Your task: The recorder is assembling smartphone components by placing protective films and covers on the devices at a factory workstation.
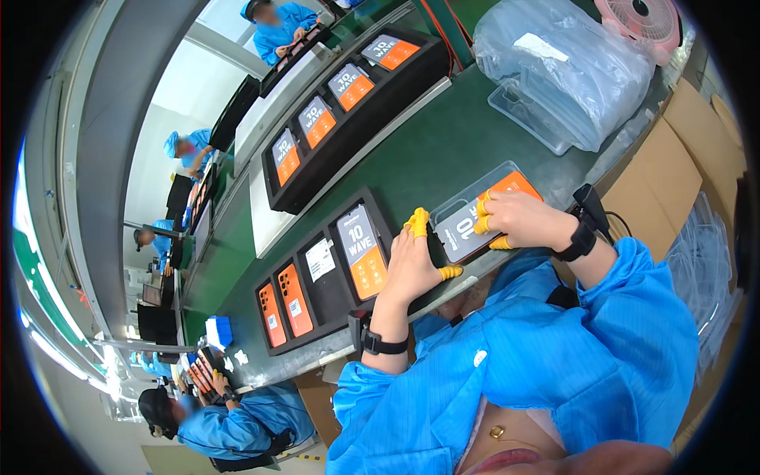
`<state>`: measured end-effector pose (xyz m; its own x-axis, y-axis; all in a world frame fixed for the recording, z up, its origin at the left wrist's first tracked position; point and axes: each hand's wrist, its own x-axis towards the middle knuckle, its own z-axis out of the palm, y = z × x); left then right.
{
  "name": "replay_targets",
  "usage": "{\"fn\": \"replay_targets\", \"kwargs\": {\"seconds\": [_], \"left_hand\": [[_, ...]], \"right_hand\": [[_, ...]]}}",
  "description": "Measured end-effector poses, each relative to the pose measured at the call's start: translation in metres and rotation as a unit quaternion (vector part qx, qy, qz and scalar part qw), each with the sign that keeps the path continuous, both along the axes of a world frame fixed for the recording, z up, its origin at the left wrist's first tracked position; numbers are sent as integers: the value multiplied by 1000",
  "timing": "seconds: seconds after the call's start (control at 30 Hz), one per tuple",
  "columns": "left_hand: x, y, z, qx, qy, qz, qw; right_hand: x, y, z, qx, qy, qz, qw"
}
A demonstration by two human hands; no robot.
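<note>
A smartphone point(456, 236) with a grey and orange front film lies over a clear plastic tray point(497, 174) at the bench's near edge. My right hand point(518, 219) grips this phone across its width, yellow-capped fingers on the far side and thumb on the near side. At the phone's left end is my left hand point(413, 265), fingers and thumb spread, the fingertips close to the clear tray's corner. Left of that hand, a black foam tray point(323, 299) holds a film-covered phone point(362, 252) and two orange phones point(294, 299); a white label shows in another slot.
Beyond, a second black tray point(286, 194) carries several film-covered phones. A plastic bag point(566, 79) of clear trays is at the far right, beside a pink fan point(643, 24). Cardboard boxes point(653, 182) stand at right. Co-workers in blue point(245, 423) work along the line at left.
</note>
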<state>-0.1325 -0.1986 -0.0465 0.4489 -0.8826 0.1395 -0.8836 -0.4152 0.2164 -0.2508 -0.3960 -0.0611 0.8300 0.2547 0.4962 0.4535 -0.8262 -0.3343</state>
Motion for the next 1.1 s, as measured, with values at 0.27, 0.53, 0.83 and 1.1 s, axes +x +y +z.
{"fn": "replay_targets", "kwargs": {"seconds": [0.27,0.53,0.83,1.1], "left_hand": [[-7,-9,1,-92,62,25,993],[-15,13,5,-249,81,0,965],[-44,21,14,-304,286,31,908],[-50,22,23,-315,197,77,925]], "right_hand": [[22,-23,4,57,69,-3,996],[18,-13,29,34,39,-15,999],[5,26,25,113,-143,-98,978],[6,43,13,144,-157,-138,967]]}}
